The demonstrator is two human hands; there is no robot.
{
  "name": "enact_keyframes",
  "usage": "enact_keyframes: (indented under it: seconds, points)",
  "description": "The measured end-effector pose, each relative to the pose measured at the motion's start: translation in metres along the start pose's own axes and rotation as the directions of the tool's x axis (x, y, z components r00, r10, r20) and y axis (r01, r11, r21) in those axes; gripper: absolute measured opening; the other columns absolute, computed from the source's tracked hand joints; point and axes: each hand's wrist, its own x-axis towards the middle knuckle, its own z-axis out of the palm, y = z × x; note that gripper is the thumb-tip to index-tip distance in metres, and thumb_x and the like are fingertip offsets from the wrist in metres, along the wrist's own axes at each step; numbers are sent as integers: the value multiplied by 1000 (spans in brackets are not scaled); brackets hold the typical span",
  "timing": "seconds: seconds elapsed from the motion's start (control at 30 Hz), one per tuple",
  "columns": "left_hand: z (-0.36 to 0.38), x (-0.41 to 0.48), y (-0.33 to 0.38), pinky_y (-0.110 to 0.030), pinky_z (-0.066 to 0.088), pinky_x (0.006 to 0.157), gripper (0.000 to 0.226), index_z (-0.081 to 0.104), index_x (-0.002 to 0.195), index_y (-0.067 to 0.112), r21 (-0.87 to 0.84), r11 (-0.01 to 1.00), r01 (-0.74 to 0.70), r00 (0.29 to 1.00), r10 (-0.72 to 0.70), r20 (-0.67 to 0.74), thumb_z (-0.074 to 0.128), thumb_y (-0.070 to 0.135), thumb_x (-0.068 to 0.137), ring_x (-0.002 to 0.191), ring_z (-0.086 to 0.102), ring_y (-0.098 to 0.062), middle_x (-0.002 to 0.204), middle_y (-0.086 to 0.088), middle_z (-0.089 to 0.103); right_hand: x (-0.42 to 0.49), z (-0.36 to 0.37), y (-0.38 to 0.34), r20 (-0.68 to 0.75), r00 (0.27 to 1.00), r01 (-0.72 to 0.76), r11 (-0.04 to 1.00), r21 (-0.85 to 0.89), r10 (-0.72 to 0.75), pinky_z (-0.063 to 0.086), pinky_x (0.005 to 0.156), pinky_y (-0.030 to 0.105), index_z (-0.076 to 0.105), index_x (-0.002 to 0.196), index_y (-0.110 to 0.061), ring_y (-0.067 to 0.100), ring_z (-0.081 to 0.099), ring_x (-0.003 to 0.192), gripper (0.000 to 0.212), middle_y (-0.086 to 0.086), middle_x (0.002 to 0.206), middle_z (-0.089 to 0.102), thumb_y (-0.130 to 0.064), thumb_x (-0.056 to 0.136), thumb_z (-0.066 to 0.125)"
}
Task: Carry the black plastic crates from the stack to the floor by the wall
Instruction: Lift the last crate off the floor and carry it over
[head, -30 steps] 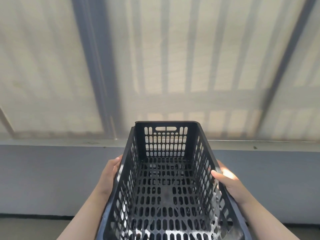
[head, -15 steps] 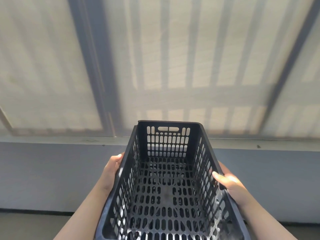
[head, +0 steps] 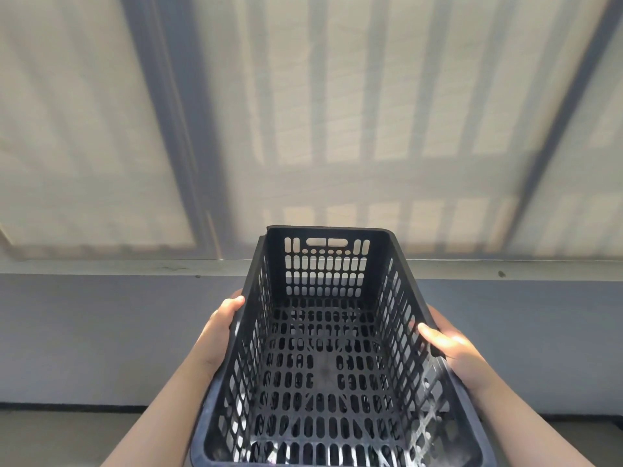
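The empty black plastic crate, long axis pointing away toward the far wall, hangs above the floor, gripped by left hand and right hand on its side rims.

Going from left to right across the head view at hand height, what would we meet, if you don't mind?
Left hand → crate → right hand, each hand gripping a long side of the crate, with the wall behind.

Both bare forearms reach forward, the left hand and right hand clasped on opposite sides, thumbs curled over the top.
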Motion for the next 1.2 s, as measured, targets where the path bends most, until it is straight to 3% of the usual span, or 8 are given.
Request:
enact_keyframes:
  seconds: [0.17, 0.33, 0.5, 0.6, 0.67, 0.77, 0.93, 1.2]
  points:
    - [-4, 5, -7, -39, 35, 115, 44, 46, 151, 22, 346, 936, 66, 993, -26, -117, 47, 25, 107, 140, 47, -27, 150, 0, 53, 1, -1, 2, -32, 999, -19, 999, -42, 18, 51, 98, 34, 57, 139, -45, 6, 70, 115, 41, -20, 127, 73, -36, 99, 62]
    - [0, 3, -4, -27, 34, 99, 71, 21, 162, 36, 451, 885, 112, 990, -61, -125, 57, 37, 101, 119, 45, -12, 147, 11, 46, 7, -2, -2, -56, 997, -53, 996, -74, 49, 51, 102, 40, 56, 138, -48, 10, 72, 113, 40, -19, 125, 74, -28, 104, 60]
    - [-4, 5, -6, -32, 39, 109, 74, 16, 163, 38, 479, 866, 144, 986, -83, -147, 56, 44, 101, 137, 50, -19, 165, 3, 35, 9, -1, -5, -33, 998, -54, 995, -80, 52, 41, 116, 49, 54, 139, -53, 13, 63, 127, 45, -22, 136, 67, -39, 97, 62]
    - [-8, 11, -1, -9, 46, 73, 77, 15, 161, 42, 573, 808, 138, 989, -87, -116, 54, 52, 96, 89, 57, 5, 164, 1, 37, 19, -2, -11, -69, 992, -112, 979, -171, 102, 28, 123, 47, 27, 160, -43, 21, 39, 149, 69, -11, 165, 37, -43, 100, 62]
    - [-9, 19, 5, -23, 46, 92, 80, 14, 161, 42, 646, 756, 102, 994, -59, -88, 52, 55, 91, 113, 59, -11, 165, 0, 36, 29, -2, -18, -90, 990, -133, 931, -341, 109, 24, 123, 48, 10, 164, -42, 24, 25, 157, 81, -10, 172, 22, -46, 100, 61]
    - [-5, 34, 15, -38, 27, 119, 88, -1, 164, 32, 811, 576, 101, 994, -99, -53, 49, 54, 95, 155, 23, -22, 174, 9, 1, 42, 1, -30, -2, 997, -66, 807, -587, 80, 17, 125, 42, -6, 164, -39, 18, 10, 160, 90, -15, 174, -4, -48, 100, 56]
    - [2, 47, 14, -37, 13, 125, 91, -9, 164, 18, 925, 378, 28, 994, -109, 15, 49, 47, 99, 158, -5, -15, 171, 4, -20, 60, 10, -33, 52, 993, -29, 634, -773, 108, 7, 129, 39, -13, 165, -23, 14, -12, 159, 93, -9, 171, -25, -46, 103, 53]
    - [5, 50, 6, -39, 21, 124, 96, -8, 164, 19, 930, 366, 20, 998, -62, 3, 53, 49, 96, 159, -1, -17, 172, 5, -20, 63, 14, -25, 21, 997, -28, 567, -823, 80, 6, 127, 39, -12, 165, -20, 19, -14, 159, 96, -5, 172, -24, -45, 102, 56]
